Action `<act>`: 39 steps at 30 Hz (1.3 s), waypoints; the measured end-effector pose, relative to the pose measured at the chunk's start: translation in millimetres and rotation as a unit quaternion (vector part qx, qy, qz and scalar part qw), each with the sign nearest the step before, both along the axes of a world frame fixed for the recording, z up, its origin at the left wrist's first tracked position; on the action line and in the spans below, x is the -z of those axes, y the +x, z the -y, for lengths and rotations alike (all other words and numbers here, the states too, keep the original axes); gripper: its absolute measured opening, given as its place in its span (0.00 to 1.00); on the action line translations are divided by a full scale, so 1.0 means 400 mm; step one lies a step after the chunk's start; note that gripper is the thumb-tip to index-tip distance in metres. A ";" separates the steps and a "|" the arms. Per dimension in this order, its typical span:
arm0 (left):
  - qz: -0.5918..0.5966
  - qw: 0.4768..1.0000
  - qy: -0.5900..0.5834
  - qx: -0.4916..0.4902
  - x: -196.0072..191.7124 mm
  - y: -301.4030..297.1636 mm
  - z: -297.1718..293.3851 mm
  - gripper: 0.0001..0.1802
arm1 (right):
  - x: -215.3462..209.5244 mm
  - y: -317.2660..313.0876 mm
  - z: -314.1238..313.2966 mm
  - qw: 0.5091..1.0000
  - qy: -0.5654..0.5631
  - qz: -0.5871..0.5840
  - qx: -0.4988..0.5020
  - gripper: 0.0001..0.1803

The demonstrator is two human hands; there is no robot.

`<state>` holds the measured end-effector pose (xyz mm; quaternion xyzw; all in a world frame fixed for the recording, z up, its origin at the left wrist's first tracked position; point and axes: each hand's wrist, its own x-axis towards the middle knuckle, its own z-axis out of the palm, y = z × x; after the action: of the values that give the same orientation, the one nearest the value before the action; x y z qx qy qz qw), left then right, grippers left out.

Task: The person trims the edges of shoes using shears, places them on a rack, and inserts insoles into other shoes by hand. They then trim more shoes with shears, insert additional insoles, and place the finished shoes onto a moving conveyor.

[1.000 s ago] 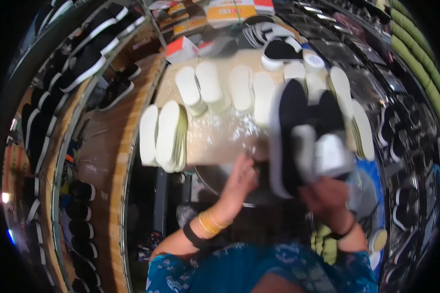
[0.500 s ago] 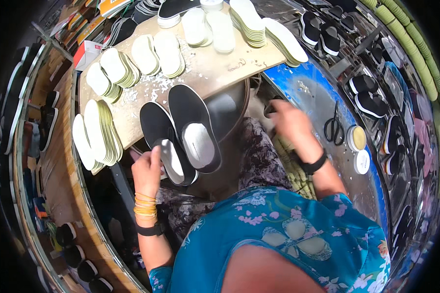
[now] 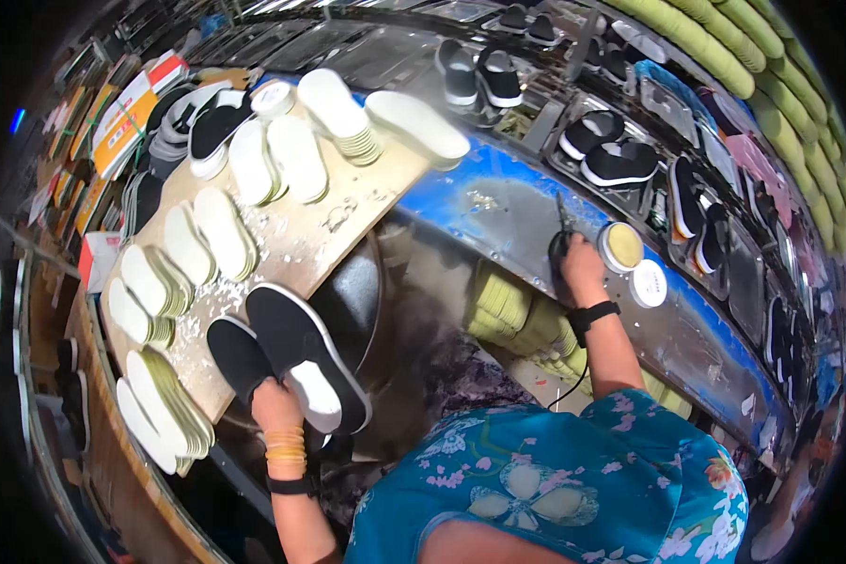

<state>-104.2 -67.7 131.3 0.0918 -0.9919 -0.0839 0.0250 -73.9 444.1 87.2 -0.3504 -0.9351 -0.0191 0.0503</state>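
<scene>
Two black slip-on shoes with white edges and white insoles lie side by side at the near edge of the wooden board, the right shoe (image 3: 301,338) overlapping the left shoe (image 3: 232,355). My left hand (image 3: 277,406) is closed on the left shoe at its opening, with the fingertips hidden. Out to the right, my right hand (image 3: 583,268) grips the black handles of a pair of scissors (image 3: 559,246) on the blue-edged metal bench. The scissor blades point away from me. Just right of that hand sit an open round tin of yellowish paste (image 3: 622,246) and a white round lid (image 3: 648,283).
Stacks of white insoles (image 3: 334,113) line the far and left sides of the board (image 3: 357,211), with white scraps among them. Black shoes (image 3: 620,162) stand on metal racks beyond the bench. Green insole bundles (image 3: 526,320) lie below the bench, and more hang at upper right.
The view has turned to the right. My right hand has gone from above my lap out to the scissors and closed on them. My left hand has moved onto the left shoe's opening.
</scene>
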 end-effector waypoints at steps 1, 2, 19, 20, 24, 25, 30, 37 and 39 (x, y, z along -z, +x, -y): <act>-0.010 1.000 0.023 0.012 0.007 0.006 0.016 0.15 | 0.017 -0.003 -0.019 1.000 0.014 -0.003 0.019 0.10; -0.044 0.997 0.048 0.028 0.017 0.003 0.020 0.14 | 0.035 -0.012 -0.037 0.999 0.027 -0.007 0.037 0.10; -0.002 0.657 0.753 -0.017 -0.025 0.390 0.284 0.17 | -0.225 -0.126 0.789 0.533 -0.689 0.036 -0.490 0.25; -0.001 0.652 0.758 -0.019 -0.022 0.409 0.274 0.18 | -0.249 -0.108 0.834 0.593 -0.533 -0.059 -0.600 0.27; 0.003 0.629 0.777 -0.030 -0.024 0.449 0.262 0.18 | -0.307 -0.097 0.892 0.590 -0.452 -0.182 -0.644 0.29; 0.003 0.623 0.782 -0.034 -0.028 0.456 0.259 0.18 | -0.314 -0.096 0.894 0.614 -0.419 -0.160 -0.650 0.28; 0.019 0.586 0.809 -0.038 -0.016 0.417 0.248 0.19 | -0.283 -0.101 0.886 0.652 -0.409 -0.087 -0.632 0.27; 0.015 0.552 0.832 -0.052 -0.026 0.357 0.233 0.20 | -0.341 -0.030 0.857 0.607 -0.417 -0.176 -0.653 0.30; 0.026 0.544 0.837 -0.053 -0.038 0.207 0.156 0.21 | -0.339 -0.038 0.853 0.633 -0.400 -0.163 -0.643 0.30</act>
<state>-21.2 -130.1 146.6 0.1260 -0.4655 -0.8719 -0.0850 -89.1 102.9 222.9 0.3558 -0.8165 0.4512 0.0560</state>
